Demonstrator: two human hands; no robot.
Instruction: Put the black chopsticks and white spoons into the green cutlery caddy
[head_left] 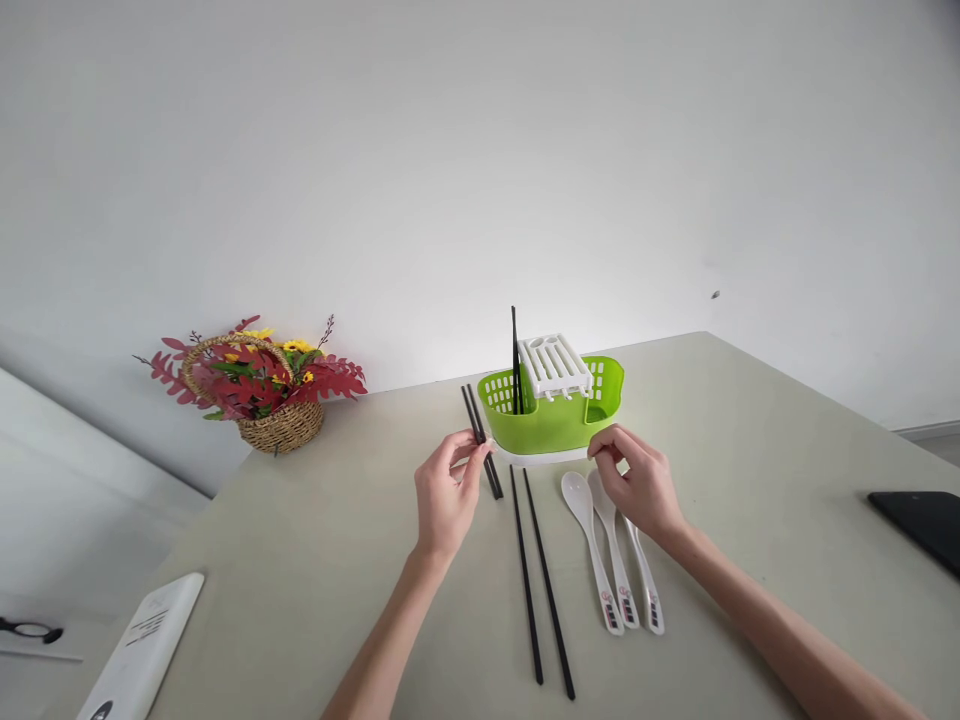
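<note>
I judge I am loading cutlery into the green caddy (551, 415), which already holds upright chopsticks; next I must tip my pair upright above it. My left hand (444, 500), forearm raised, pinches a black chopstick pair (481, 440) just left of the caddy. My right hand (637, 480) curls loosely, gripping nothing, over white spoons (611, 560) before it

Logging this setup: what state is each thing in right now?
left hand: pinching a black chopstick pair
right hand: over the white spoons, holding nothing clearly
green cutlery holder: upright, chopsticks standing inside
loose chopstick pair: flat on table
flower basket: upright
</note>
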